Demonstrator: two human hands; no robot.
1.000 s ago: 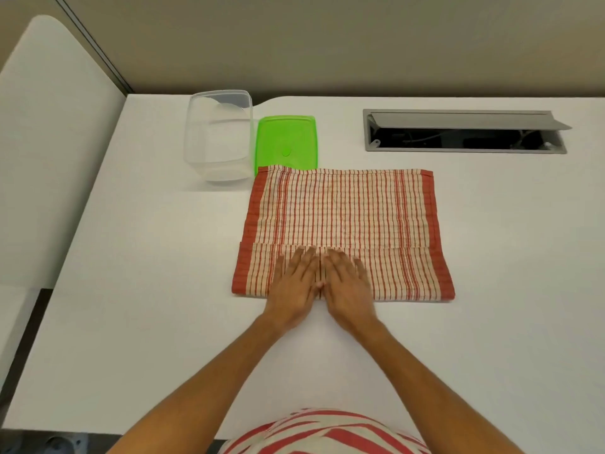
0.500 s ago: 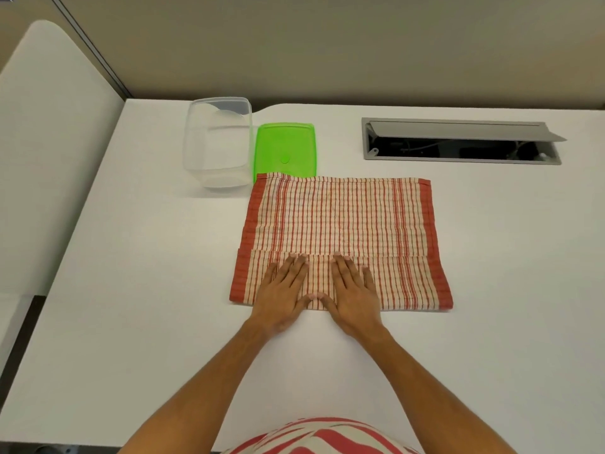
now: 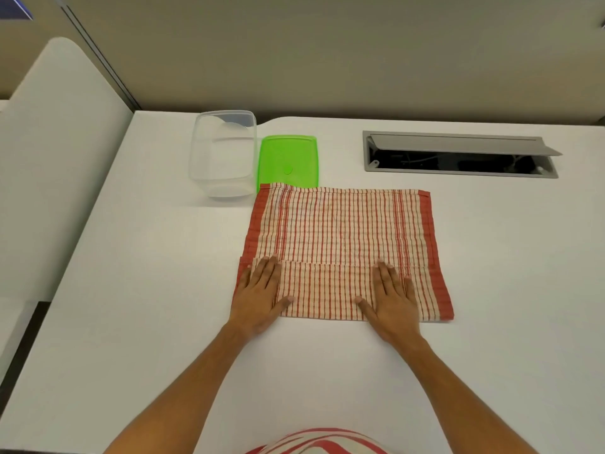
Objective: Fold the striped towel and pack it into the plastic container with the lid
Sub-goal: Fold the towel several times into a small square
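The red-and-cream striped towel [image 3: 340, 237] lies flat on the white table, its near edge folded up into a narrow band. My left hand [image 3: 258, 293] presses flat on the left end of that band. My right hand [image 3: 393, 299] presses flat near its right end. Both palms are down with fingers extended, gripping nothing. Behind the towel's left corner stands the clear plastic container [image 3: 222, 152], upright and uncovered. Its green lid [image 3: 288, 162] lies flat beside it, and the towel's far edge overlaps the lid's near edge.
A grey cable hatch [image 3: 458, 155] with its flap raised is set into the table [image 3: 147, 290] at the back right. A white partition panel [image 3: 55, 158] runs along the table's left side. A beige wall stands behind the table.
My hands, side by side at the middle of the folded band a second ago, have slid apart along it, left hand to the left end and right hand toward the right end.
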